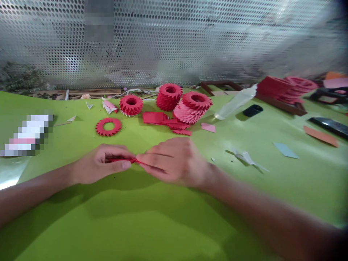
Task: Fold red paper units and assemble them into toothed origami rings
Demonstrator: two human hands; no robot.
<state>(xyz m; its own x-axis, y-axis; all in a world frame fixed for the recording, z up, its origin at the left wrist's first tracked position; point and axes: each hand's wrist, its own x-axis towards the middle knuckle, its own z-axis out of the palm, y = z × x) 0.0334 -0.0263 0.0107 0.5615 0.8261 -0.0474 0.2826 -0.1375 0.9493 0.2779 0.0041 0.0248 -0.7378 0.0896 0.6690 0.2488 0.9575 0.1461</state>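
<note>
Between my two hands is a narrow piece of folded red paper [123, 159], mostly covered by fingers. My left hand [104, 163] pinches its left part between thumb and fingers. My right hand [176, 161] closes over the right end, fingertips meeting near the left thumb. Just beyond lies a flat red toothed paper ring [108, 127]. Behind my right hand are a small pile of red paper pieces [154, 117] and a pink and red stack of toothed rings [192, 108]. Another red stack [169, 96] and a shorter one [131, 105] stand farther back.
Right of the stacks lie a clear plastic tube [236, 102], a black cylinder [252, 110], an orange paper strip [320, 136], a light blue paper piece [286, 150] and a twisted white scrap [246, 158]. A perforated metal panel [168, 47] rises behind the green tabletop [152, 224].
</note>
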